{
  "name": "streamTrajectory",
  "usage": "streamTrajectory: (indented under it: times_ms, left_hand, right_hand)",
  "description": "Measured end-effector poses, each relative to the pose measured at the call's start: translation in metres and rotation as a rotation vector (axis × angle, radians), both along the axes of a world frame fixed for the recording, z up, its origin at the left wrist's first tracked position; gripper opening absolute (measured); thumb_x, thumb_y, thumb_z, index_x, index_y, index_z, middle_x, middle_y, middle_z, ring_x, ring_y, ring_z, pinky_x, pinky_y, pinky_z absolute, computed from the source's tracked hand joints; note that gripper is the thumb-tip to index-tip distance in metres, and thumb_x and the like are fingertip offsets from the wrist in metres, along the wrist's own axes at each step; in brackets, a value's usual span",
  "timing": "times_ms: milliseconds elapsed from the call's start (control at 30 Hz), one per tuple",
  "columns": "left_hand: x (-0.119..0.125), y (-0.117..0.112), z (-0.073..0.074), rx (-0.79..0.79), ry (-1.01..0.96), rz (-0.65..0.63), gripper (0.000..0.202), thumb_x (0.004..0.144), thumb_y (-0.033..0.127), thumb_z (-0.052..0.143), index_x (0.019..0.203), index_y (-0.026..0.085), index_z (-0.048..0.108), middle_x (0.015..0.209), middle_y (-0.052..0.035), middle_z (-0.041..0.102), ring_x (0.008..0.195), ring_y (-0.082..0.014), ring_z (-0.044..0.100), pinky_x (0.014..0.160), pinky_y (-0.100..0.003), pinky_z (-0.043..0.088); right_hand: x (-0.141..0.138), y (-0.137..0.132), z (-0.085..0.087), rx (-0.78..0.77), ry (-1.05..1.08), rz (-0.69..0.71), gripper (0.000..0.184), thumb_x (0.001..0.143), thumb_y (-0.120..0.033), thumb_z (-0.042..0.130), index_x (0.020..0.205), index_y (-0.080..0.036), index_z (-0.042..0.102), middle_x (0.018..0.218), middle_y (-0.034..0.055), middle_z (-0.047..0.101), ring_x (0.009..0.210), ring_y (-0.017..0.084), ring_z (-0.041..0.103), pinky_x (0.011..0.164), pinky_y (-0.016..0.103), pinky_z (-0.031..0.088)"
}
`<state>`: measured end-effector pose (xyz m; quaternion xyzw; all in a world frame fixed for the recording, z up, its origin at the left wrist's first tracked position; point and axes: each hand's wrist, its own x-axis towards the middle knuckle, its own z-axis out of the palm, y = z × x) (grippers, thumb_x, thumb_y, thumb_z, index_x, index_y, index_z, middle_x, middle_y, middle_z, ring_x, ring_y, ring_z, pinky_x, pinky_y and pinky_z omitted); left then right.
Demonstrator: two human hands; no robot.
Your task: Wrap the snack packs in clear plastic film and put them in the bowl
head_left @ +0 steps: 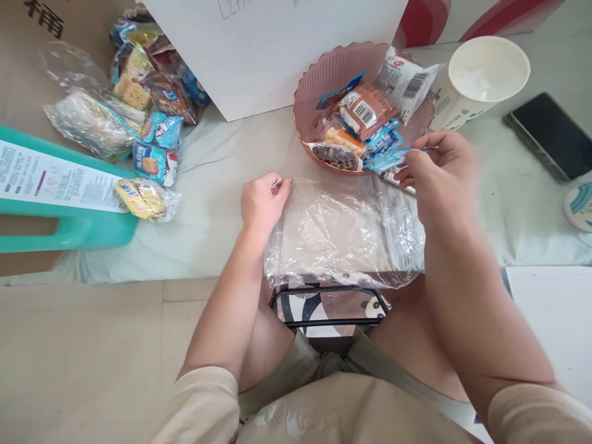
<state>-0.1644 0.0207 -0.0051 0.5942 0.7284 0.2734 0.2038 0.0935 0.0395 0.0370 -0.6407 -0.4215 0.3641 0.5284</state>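
Observation:
A clear plastic bag [333, 228] lies flat in front of me, its near edge hanging over the table's front. My left hand [264, 200] is closed in a pinch on the bag's upper left corner. At the front right of a pink ribbed bowl [308, 92], my right hand [444, 172] pinches the end of a light-blue snack packet [386, 158]. Several wrapped snacks fill the bowl, among them a brown packet [367, 111] with a barcode and a white packet [407, 80] leaning on the rim.
At the left, a pile of snack packets [160, 98] lies behind a green plastic container [106, 225]. A yellow packet [145, 200] sits beside that container. To the right stand a paper cup [485, 80] and a black phone [555, 135]. A white box [272, 55] is behind.

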Motion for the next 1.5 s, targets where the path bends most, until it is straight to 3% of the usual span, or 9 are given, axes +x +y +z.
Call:
streamTrajectory:
  times_ms: [167, 367, 467, 700, 800, 967, 1133, 1333, 1500]
  left_hand:
    - [0.001, 0.001, 0.001, -0.009, 0.004, 0.014, 0.028, 0.085, 0.033, 0.063, 0.063, 0.02, 0.053, 0.056, 0.0024, 0.05, 0.055, -0.0114, 0.04, 0.059, -0.027, 0.028]
    - [0.001, 0.002, 0.0, -0.012, 0.005, 0.014, 0.029, 0.086, 0.036, 0.063, 0.063, 0.021, 0.053, 0.055, 0.0022, 0.05, 0.055, -0.0119, 0.041, 0.058, -0.028, 0.028]
    - [0.001, 0.003, 0.0, -0.02, 0.008, 0.018, 0.028, 0.086, 0.037, 0.063, 0.064, 0.021, 0.055, 0.055, 0.002, 0.05, 0.055, -0.0123, 0.041, 0.058, -0.028, 0.028]
    - [0.001, 0.002, 0.002, -0.047, 0.022, 0.024, 0.028, 0.088, 0.036, 0.062, 0.066, 0.019, 0.057, 0.057, 0.0025, 0.05, 0.057, -0.0113, 0.041, 0.06, -0.027, 0.029]
    - [0.002, 0.002, 0.003, -0.066, 0.036, 0.032, 0.027, 0.09, 0.036, 0.062, 0.069, 0.018, 0.06, 0.06, 0.0021, 0.053, 0.058, -0.0112, 0.042, 0.061, -0.027, 0.029]
    - [-0.001, -0.001, 0.0, -0.068, 0.02, 0.023, 0.027, 0.091, 0.038, 0.062, 0.074, 0.018, 0.066, 0.062, 0.0011, 0.057, 0.06, -0.0118, 0.046, 0.062, -0.027, 0.031]
    - [-0.002, -0.003, 0.0, -0.059, -0.007, 0.019, 0.03, 0.091, 0.04, 0.063, 0.07, 0.018, 0.063, 0.06, 0.0017, 0.053, 0.058, -0.0112, 0.044, 0.061, -0.027, 0.03]
    - [-0.001, -0.001, 0.003, -0.053, -0.046, 0.008, 0.032, 0.091, 0.04, 0.062, 0.068, 0.018, 0.059, 0.058, 0.0025, 0.05, 0.056, -0.0105, 0.041, 0.061, -0.027, 0.029]
    - [-0.003, -0.003, 0.001, -0.051, -0.067, 0.001, 0.034, 0.09, 0.044, 0.061, 0.068, 0.019, 0.058, 0.057, 0.0029, 0.049, 0.057, -0.0107, 0.039, 0.06, -0.028, 0.029]
  right_hand:
    - [0.003, 0.002, -0.001, 0.054, -0.008, -0.048, 0.018, 0.065, -0.004, 0.053, 0.068, -0.021, 0.06, 0.055, -0.0045, 0.056, 0.045, 0.011, 0.055, 0.044, 0.026, 0.038]
    - [0.004, 0.002, -0.002, 0.24, 0.032, 0.016, 0.013, 0.07, -0.012, 0.057, 0.076, -0.022, 0.061, 0.071, -0.0015, 0.057, 0.059, 0.011, 0.055, 0.058, 0.029, 0.048]
    - [0.006, 0.004, -0.003, 0.272, -0.005, 0.026, 0.012, 0.07, -0.012, 0.057, 0.075, -0.021, 0.063, 0.07, -0.0001, 0.057, 0.059, 0.011, 0.052, 0.055, 0.029, 0.045]
    - [0.017, 0.019, -0.025, 0.512, 0.015, 0.009, 0.014, 0.07, -0.014, 0.055, 0.081, -0.021, 0.058, 0.071, -0.0031, 0.051, 0.061, 0.01, 0.05, 0.057, 0.025, 0.047]
    - [0.015, 0.022, -0.029, 0.599, -0.134, 0.059, 0.017, 0.074, -0.013, 0.055, 0.087, -0.022, 0.059, 0.072, -0.0037, 0.051, 0.061, 0.009, 0.049, 0.056, 0.022, 0.044]
    - [0.005, 0.022, -0.019, 0.581, -0.423, 0.147, 0.025, 0.084, -0.012, 0.054, 0.105, -0.022, 0.063, 0.086, -0.0018, 0.062, 0.06, 0.008, 0.059, 0.059, 0.025, 0.049]
    - [0.0, 0.024, -0.01, 0.646, -0.648, 0.116, 0.025, 0.082, -0.009, 0.053, 0.096, -0.022, 0.068, 0.094, 0.0005, 0.074, 0.064, 0.011, 0.065, 0.064, 0.027, 0.054]
    - [-0.007, 0.028, -0.014, 0.556, -0.717, 0.093, 0.025, 0.081, -0.012, 0.051, 0.091, -0.023, 0.071, 0.084, 0.0001, 0.074, 0.066, 0.015, 0.064, 0.064, 0.029, 0.051]
    - [-0.016, 0.031, -0.013, 0.591, -0.707, 0.168, 0.025, 0.081, -0.009, 0.052, 0.089, -0.024, 0.07, 0.085, 0.001, 0.076, 0.069, 0.016, 0.067, 0.067, 0.03, 0.052]
